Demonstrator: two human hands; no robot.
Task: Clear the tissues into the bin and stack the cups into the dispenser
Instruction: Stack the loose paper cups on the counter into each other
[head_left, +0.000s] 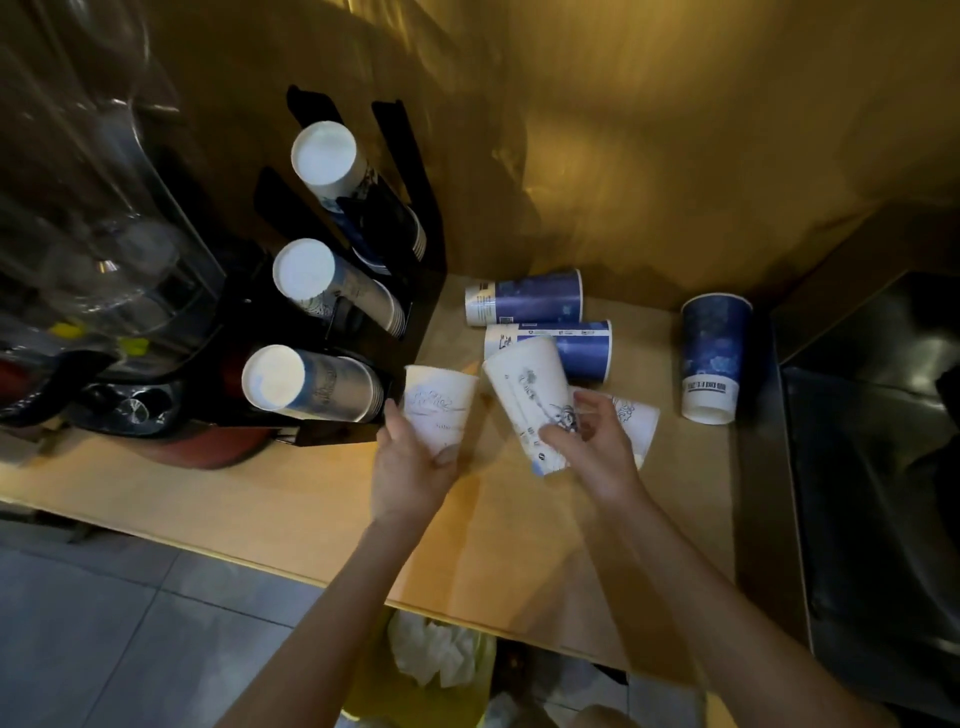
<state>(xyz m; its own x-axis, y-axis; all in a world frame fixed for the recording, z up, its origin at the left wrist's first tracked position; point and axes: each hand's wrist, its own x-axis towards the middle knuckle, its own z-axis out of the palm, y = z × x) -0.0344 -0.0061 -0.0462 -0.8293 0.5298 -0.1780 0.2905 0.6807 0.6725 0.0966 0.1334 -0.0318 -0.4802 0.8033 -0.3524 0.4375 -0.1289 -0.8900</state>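
My left hand (410, 467) grips a short white paper cup (439, 405) just in front of the black cup dispenser (363, 312), which holds three stacks of cups lying base-out. My right hand (592, 441) holds a taller white cup with a blue drawing (530, 395), tilted above the counter. Another white cup (639, 421) lies partly hidden behind that hand. Two blue cups (530, 296) (587, 348) lie on their sides further back. A third blue cup (711, 358) stands upside down to the right. Crumpled white tissues (436, 649) sit in the yellow-lined bin (483, 654) below the counter edge.
The wooden counter (260, 493) ends at a golden wall (675, 156) behind. A blender-like machine with clear jars (93, 234) fills the left. A dark metal sink or appliance (872, 441) bounds the right. Grey tiled floor (104, 623) lies below.
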